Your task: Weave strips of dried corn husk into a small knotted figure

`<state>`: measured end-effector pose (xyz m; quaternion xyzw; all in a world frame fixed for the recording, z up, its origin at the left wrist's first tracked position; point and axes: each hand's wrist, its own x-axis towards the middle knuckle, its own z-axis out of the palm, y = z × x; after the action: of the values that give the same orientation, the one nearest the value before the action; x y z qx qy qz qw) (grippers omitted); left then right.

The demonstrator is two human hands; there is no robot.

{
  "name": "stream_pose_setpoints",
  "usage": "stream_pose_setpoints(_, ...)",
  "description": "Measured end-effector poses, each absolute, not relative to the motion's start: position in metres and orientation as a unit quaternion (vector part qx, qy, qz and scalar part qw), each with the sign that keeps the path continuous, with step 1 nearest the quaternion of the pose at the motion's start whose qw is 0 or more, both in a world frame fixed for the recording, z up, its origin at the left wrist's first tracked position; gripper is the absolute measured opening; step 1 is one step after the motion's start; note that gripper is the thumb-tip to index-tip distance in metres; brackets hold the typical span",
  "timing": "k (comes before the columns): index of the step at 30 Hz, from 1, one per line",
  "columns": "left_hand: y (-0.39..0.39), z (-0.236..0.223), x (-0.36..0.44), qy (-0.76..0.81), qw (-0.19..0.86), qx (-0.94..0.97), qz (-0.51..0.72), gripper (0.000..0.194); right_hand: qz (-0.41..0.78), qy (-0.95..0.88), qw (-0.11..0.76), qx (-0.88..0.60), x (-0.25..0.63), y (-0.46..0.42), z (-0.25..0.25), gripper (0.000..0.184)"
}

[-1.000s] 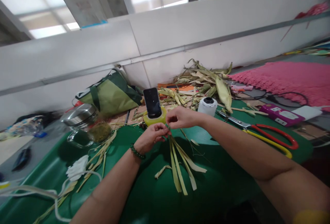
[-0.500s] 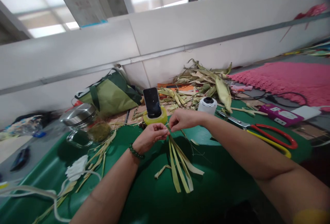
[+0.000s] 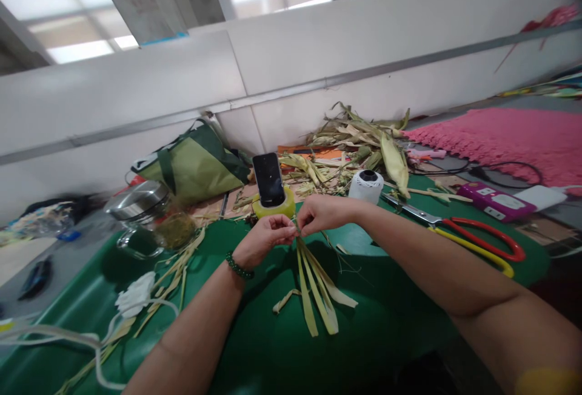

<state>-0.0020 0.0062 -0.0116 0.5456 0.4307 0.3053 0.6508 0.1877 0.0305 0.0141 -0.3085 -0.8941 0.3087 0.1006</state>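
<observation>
Bundle of pale yellow-green flat husk strips hangs at centre, near side, over a glossy green table cover. Left hand: thumb and forefinger pinch the gathered upper end. Right hand: fingers curled, tips pressed together just beside that end; cannot tell what lies between them.

Done, as judged: several strips narrowed and brought together at the top. Not done: lower ends fan out loose and uneven, with no binding visible along them; the pinched join is too small to read.

Unused by either hand: short curled husk piece just left of the bundle; tangled heap of dry husks, far right; white thread cone and large red-and-yellow-handled scissors, both right, near the right forearm.
</observation>
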Motion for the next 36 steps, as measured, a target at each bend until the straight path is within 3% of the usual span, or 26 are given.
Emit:
stream_pose_setpoints(9, 0.012, -0.022, -0.001, 0.424, 0.518, 0.652, 0.357, 0.023, 0.314, -0.902, 0.080, -0.286, 0.186, 0.032, 0.010, 0.013)
stream_pose_setpoints(16, 0.011, -0.021, -0.004, 0.384, 0.342, 0.765, 0.388, 0.004, 0.291, -0.886, 0.230, -0.277, 0.182, 0.032, 0.008, 0.024)
stream_pose_setpoints(22, 0.011, -0.024, -0.003, 0.374, 0.258, 0.791, 0.409, 0.006, 0.420, -0.822, 0.235, -0.303, 0.180, 0.036, 0.003, 0.017)
stream_pose_setpoints(29, 0.014, -0.031, -0.002, 0.347, 0.162, 0.808, 0.447, 0.013, 0.466, -0.778, 0.263, -0.329, 0.178, 0.040, 0.001, 0.016)
stream_pose_setpoints(36, 0.013, -0.033, 0.002, 0.346, 0.116, 0.804, 0.469, 0.016, 0.503, -0.753, 0.230, -0.355, 0.179, 0.039, 0.002, 0.009)
